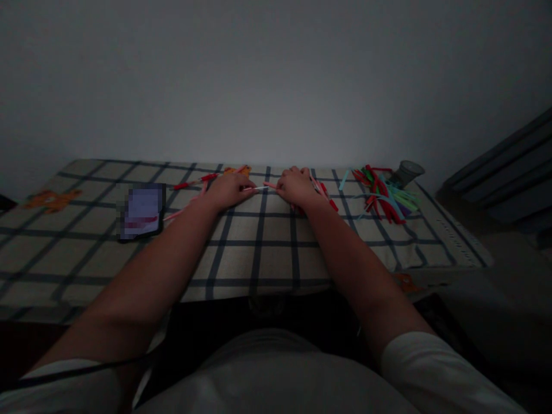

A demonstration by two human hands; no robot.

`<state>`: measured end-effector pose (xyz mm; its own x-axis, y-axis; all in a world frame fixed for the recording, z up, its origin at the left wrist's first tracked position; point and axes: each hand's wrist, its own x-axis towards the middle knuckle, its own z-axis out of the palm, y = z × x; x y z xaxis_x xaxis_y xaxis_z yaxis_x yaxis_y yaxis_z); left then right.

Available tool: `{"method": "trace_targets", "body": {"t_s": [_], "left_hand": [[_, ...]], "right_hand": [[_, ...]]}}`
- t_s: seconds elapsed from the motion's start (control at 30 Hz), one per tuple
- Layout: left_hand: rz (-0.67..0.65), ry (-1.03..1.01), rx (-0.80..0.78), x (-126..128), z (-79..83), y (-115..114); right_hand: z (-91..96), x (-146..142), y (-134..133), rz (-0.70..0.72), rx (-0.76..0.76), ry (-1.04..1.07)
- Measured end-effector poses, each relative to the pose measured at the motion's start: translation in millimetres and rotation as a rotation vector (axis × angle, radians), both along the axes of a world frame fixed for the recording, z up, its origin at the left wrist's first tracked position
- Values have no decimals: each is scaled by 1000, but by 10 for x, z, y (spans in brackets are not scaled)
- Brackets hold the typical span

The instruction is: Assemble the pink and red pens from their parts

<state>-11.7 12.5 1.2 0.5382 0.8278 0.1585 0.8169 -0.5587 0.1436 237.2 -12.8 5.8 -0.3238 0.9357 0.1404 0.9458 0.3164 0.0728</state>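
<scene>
Over the middle of the checked tablecloth, my left hand (228,190) is closed in a pinch on a thin pink stick with a pale tip (262,188). Close by on the right, my right hand (298,185) pinches a short pink strip (271,185), its end pointing towards the pale tip. Whether the two ends touch is too small to tell. Red and pink strips (331,201) stick out beside and partly under my right hand. Left of my left hand lie a red stick (184,186) and pink strips (195,201), partly hidden by my forearm.
A dark-edged phone or tablet (163,208), its screen blurred, lies on the checked tablecloth (235,261) at left. Far right is a heap of red, green, blue and purple strips (383,195) beside a grey cup (407,171). A grey wall (267,86) stands behind the table.
</scene>
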Motion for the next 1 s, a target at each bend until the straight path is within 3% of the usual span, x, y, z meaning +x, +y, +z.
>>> {"method": "trace_targets", "body": {"t_s": [0.33,0.67,1.0], "left_hand": [[-129,-110,83,-51,-225,166],[-166,-159,201,-42,-412,259],[-95,-132,134,-62,-367,235]], "right_hand": [[-3,-7,-4,52,54,77],[-6,-53,-53,162,38,66],[-17,-41,-6,151,20,31]]}}
